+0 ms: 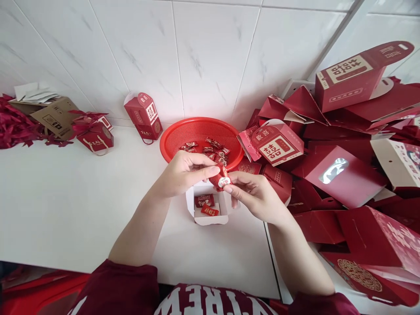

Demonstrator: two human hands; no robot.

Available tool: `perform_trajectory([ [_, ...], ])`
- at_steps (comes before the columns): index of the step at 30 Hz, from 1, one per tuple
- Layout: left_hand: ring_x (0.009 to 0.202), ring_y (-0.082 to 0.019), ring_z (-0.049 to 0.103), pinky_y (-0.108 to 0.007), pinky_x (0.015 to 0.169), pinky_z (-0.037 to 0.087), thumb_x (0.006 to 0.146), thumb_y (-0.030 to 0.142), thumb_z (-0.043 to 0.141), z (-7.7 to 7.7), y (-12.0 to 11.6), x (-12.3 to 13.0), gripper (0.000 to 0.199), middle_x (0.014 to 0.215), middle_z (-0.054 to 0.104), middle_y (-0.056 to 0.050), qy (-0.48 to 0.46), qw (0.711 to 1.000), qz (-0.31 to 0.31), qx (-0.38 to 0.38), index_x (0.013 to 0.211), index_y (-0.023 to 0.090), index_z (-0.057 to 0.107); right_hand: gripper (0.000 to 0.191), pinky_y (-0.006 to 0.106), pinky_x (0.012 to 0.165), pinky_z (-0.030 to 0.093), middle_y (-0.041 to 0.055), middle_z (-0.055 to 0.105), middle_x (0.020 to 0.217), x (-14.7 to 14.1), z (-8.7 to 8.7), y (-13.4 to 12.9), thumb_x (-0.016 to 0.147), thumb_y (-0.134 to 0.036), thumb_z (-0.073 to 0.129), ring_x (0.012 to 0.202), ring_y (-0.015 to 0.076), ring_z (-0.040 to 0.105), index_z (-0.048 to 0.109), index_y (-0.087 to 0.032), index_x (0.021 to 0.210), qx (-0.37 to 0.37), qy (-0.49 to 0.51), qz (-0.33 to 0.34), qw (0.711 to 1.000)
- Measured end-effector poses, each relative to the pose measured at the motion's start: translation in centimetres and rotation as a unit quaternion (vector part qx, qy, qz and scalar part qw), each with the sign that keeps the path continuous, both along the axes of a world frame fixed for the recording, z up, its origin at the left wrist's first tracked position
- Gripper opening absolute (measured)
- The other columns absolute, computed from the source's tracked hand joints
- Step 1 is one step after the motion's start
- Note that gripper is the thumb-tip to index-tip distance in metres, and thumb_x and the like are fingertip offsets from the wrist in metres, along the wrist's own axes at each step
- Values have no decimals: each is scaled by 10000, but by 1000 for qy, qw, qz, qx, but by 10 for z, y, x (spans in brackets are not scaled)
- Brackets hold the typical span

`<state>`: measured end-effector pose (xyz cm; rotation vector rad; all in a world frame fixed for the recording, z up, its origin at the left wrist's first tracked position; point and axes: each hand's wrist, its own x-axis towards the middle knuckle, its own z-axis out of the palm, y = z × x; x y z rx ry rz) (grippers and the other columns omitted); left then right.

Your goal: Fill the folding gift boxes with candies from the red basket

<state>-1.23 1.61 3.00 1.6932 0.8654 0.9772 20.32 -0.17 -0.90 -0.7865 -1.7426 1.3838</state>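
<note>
My left hand [183,173] and my right hand [257,194] meet over the white inside of a small open box [211,221]. Between their fingertips they grip a red-wrapped candy [219,178] with a round white mark on it. Thumb and fingers of both hands are closed on its sides. Inside the box lie a dark red candy [201,201] and a brighter red candy [210,211] with gold lettering. Just behind my hands stands a red plastic basket [169,142] with several wrapped candies [215,144] at its bottom.
Red gift boxes [341,170] heap up along the right side. One red box [143,117] stands against the tiled wall [210,52]. Further left are a ribboned box [96,136], a cardboard carton [57,118] and dark red ribbons [16,124] on the white table [75,205].
</note>
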Motion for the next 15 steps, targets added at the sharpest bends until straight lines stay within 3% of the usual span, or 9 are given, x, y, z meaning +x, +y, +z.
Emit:
perform_trajectory([
  [5,743,-118,632,-206,653,491,880,239,686,7,-4,-6,105,806,719,-16,50,997,-7,56,830,183,760,184,256,586,534,29,714,961,3,6,-1,919,-349,675,643,117,633,705,-197,1019,43,-23,-48,998],
  [10,757,-131,633,-223,688,488,858,251,694,13,-8,-17,66,829,720,-1,175,980,9,91,856,201,737,177,275,691,563,41,726,1009,7,7,1,919,-306,679,812,159,671,691,-217,1071,97,-33,-94,990],
  [15,843,-181,644,-273,774,520,826,355,723,19,-11,-21,148,905,712,-36,219,965,19,141,833,207,715,106,368,857,571,71,719,1062,6,7,2,919,-237,666,1005,220,674,675,-226,1024,222,-29,-109,969],
])
